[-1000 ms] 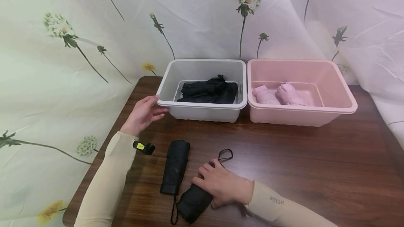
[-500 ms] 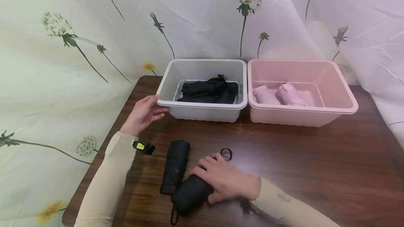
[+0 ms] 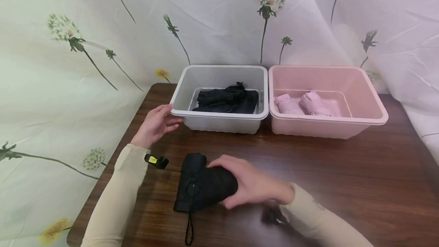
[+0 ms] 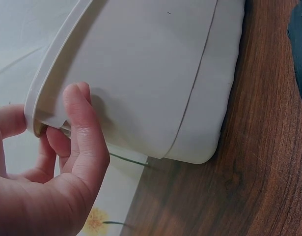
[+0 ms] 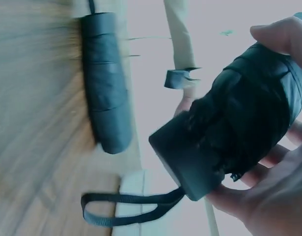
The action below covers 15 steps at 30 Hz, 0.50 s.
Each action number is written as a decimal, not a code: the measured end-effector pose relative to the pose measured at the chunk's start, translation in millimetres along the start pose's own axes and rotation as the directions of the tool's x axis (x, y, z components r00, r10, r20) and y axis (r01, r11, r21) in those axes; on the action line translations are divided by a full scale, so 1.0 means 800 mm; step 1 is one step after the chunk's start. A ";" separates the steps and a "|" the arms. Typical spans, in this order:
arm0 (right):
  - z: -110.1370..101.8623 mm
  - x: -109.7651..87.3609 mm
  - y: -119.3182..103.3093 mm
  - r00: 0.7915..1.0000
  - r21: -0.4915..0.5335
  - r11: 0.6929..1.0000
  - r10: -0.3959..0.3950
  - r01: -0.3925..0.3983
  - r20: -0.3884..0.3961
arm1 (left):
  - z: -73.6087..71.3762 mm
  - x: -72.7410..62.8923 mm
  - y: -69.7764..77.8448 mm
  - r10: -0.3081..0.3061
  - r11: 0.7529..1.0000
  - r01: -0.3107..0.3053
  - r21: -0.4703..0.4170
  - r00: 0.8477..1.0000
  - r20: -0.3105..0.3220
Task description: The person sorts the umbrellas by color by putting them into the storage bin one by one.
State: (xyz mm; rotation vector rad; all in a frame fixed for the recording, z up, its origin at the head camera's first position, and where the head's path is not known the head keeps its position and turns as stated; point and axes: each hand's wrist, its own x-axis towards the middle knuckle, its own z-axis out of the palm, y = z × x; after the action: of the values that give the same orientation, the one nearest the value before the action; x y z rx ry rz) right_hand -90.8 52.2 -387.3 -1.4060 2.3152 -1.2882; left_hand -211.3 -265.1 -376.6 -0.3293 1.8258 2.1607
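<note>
In the head view my right hand (image 3: 252, 180) grips a folded black umbrella (image 3: 219, 184), held up off the table. The right wrist view shows this umbrella's flat handle end and dangling strap loop (image 5: 133, 209). A second folded black umbrella (image 5: 105, 83) lies on the table, partly covered by the held one in the head view. My left hand (image 3: 156, 125) pinches the front left corner of the light grey bin (image 3: 223, 123), its rim (image 4: 37, 93) between thumb and fingers. Inside that bin lie black folded umbrellas (image 3: 223, 96).
A pink bin (image 3: 315, 128) stands right beside the grey one, with two pale pink folded bundles (image 3: 315, 104) inside. Both bins sit at the back of the brown wooden table (image 3: 326, 170). Behind them hangs a white cloth (image 3: 219, 22) with a dandelion print.
My right hand has lifted the black umbrella from the table and turned it, so that it now overlaps the other one in the head view. The left hand and both bins stay put.
</note>
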 end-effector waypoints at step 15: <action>-0.062 0.000 -0.008 0.972 0.437 0.899 0.119 -0.019 -0.202 | 0.000 -0.002 0.001 -0.003 1.000 0.003 0.005 1.000 -0.003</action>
State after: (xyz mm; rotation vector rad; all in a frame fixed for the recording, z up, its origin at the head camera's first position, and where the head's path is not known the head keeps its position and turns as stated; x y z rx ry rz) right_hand -112.1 80.3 -351.4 -1.0670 1.9938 -1.8779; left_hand -210.0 -265.2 -375.3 -0.3339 1.8309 2.1546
